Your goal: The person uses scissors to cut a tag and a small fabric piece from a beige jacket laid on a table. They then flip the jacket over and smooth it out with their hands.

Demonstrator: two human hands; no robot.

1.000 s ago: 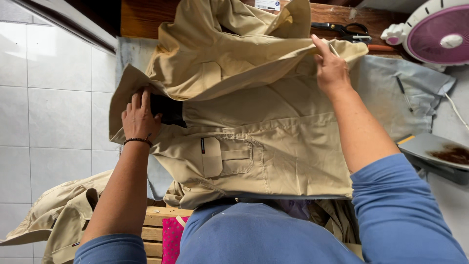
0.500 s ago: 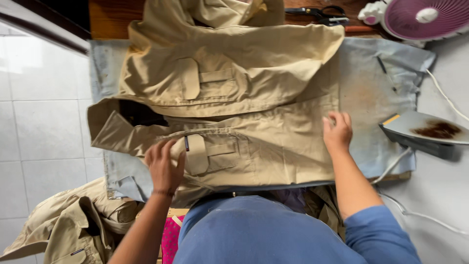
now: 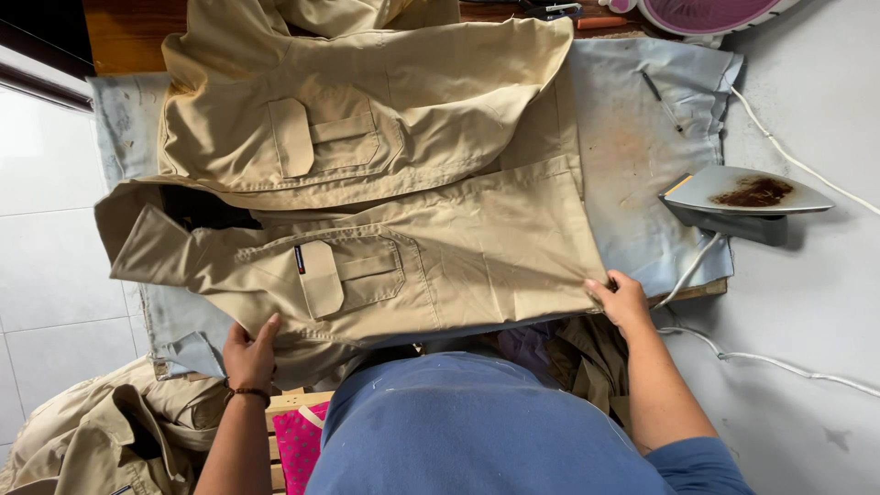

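A khaki shirt (image 3: pixel 412 183) with flap chest pockets lies spread open on a pale blue padded ironing surface (image 3: pixel 642 183). My left hand (image 3: pixel 249 353) grips the shirt's near edge by the shoulder, just below the nearer pocket (image 3: pixel 344 275). My right hand (image 3: pixel 621 301) pinches the shirt's hem at its near right corner. The shirt's collar end (image 3: pixel 137 238) points left, with the far front panel folded back.
An electric iron (image 3: pixel 747 197) rests tipped up at the right, soleplate stained brown, its white cord (image 3: pixel 797 165) trailing off. A pink fan (image 3: pixel 706 11) sits at the top right. More khaki clothing (image 3: pixel 101 431) is heaped at the lower left. A pink cloth (image 3: pixel 298 440) lies near a wooden slat.
Both hands slid toward me off the shirt's front to its near edge, the right one moving further right to the hem. The view shifted, showing more of the iron.
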